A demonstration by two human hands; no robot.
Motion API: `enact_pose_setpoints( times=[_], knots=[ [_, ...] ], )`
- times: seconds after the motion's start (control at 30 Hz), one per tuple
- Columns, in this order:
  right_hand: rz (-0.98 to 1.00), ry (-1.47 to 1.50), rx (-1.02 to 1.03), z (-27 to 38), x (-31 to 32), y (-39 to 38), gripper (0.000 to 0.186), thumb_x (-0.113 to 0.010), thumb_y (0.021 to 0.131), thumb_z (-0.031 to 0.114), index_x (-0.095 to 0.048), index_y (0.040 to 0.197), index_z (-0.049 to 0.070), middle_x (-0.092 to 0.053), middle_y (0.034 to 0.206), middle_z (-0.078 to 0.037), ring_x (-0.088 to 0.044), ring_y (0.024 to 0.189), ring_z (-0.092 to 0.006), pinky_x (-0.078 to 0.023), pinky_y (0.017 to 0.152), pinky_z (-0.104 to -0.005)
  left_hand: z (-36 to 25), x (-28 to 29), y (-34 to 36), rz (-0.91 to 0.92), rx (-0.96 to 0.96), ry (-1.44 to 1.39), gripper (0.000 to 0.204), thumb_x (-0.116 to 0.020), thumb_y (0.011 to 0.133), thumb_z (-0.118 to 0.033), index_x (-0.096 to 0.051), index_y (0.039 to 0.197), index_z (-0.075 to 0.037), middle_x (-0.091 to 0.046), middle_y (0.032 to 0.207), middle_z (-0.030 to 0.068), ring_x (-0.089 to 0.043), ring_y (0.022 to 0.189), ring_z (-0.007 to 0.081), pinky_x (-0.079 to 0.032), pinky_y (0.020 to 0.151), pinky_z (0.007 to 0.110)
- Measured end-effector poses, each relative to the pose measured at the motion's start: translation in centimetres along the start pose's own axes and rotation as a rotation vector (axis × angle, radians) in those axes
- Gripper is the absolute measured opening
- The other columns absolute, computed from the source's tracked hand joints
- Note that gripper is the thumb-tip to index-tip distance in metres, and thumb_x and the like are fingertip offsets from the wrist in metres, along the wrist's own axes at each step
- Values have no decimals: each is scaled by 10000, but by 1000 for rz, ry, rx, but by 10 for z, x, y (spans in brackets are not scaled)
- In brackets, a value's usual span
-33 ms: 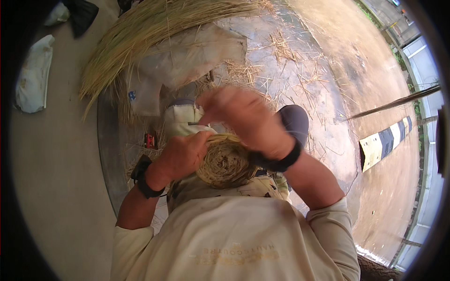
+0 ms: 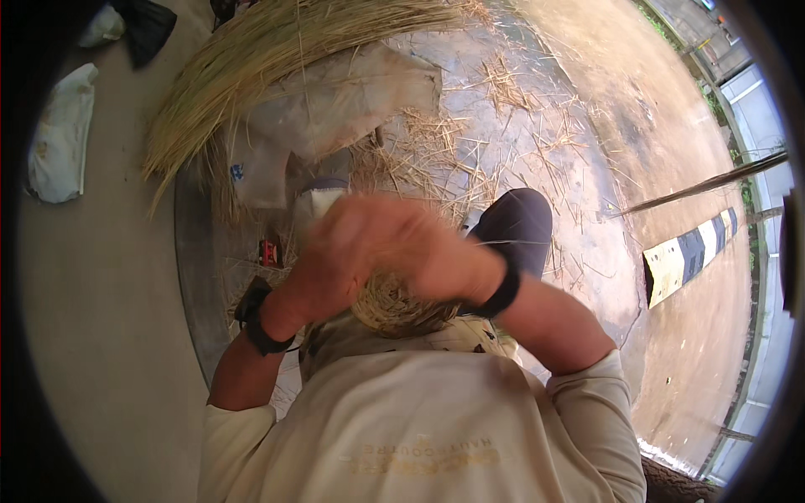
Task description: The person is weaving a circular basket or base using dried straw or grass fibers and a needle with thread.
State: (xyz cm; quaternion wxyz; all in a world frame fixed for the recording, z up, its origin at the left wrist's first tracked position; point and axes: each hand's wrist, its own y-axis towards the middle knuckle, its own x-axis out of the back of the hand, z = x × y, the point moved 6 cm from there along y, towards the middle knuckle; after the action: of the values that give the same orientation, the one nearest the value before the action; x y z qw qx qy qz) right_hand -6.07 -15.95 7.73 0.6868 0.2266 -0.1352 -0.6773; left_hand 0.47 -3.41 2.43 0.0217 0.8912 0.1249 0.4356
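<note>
A round coiled straw basket (image 2: 390, 310) rests in my lap, its spiral of straw partly covered by my hands. My left hand (image 2: 323, 268) is closed on the basket's far left rim. Over the far side of the rim, my right hand (image 2: 423, 251) meets the left one. Motion smears the right fingers, and what they hold, if anything, cannot be made out. A thin pale strand (image 2: 520, 242) runs out to the right past my right wrist.
A big bundle of long straw (image 2: 251, 75) lies at the far left over a worn sheet (image 2: 352, 92). Loose straw bits (image 2: 419, 142) litter the ground ahead. A small red box (image 2: 269, 252) sits left of my hands. A striped kerb block (image 2: 692, 256) is at right.
My right hand has come down and to the left, from above the basket to beside my left hand. It now covers more of the rim. The left hand stays at the basket.
</note>
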Motion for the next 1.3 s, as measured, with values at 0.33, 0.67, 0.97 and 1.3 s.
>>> enact_pose_setpoints(
  times=[0.33, 0.67, 0.97, 1.3],
  knots=[
    [530, -243, -36, -37, -86, -52, 232, -660, 995, 69, -679, 1198, -41, -681, 1258, -223, -640, 1233, -394, -520, 1055, -471, 31, 5, -7, 5, 43, -193, 431, -644, 970, -140, -609, 1370, 18, -724, 1103, 274, -731, 959, 440, -584, 826, 483],
    [332, -511, 39, 0, -33, -59, 171, -630, 998, 114, -691, 1042, -39, -702, 1197, -220, -656, 1204, -405, -540, 1027, -479, 46, -4, -10, -65, 259, -96, 205, -668, 991, -215, -674, 1043, -17, -696, 853, 268, -689, 842, 479, -543, 676, 518],
    [-407, -671, -447, 30, 77, -118, 147, -651, 928, -27, -661, 1075, -26, -679, 937, -212, -712, 949, -395, -577, 805, -410, 57, 14, -18, -273, 376, -8, 222, -645, 1007, -151, -681, 1129, 30, -713, 867, 256, -740, 785, 422, -567, 674, 438],
    [-91, -844, -416, -31, -12, -77, 143, -660, 948, 51, -652, 1088, 22, -691, 790, -196, -687, 667, -406, -548, 589, -487, 25, 19, -9, -368, 250, 2, 195, -680, 973, -116, -680, 1117, 16, -713, 865, 254, -725, 790, 443, -570, 653, 475]
  ],
)
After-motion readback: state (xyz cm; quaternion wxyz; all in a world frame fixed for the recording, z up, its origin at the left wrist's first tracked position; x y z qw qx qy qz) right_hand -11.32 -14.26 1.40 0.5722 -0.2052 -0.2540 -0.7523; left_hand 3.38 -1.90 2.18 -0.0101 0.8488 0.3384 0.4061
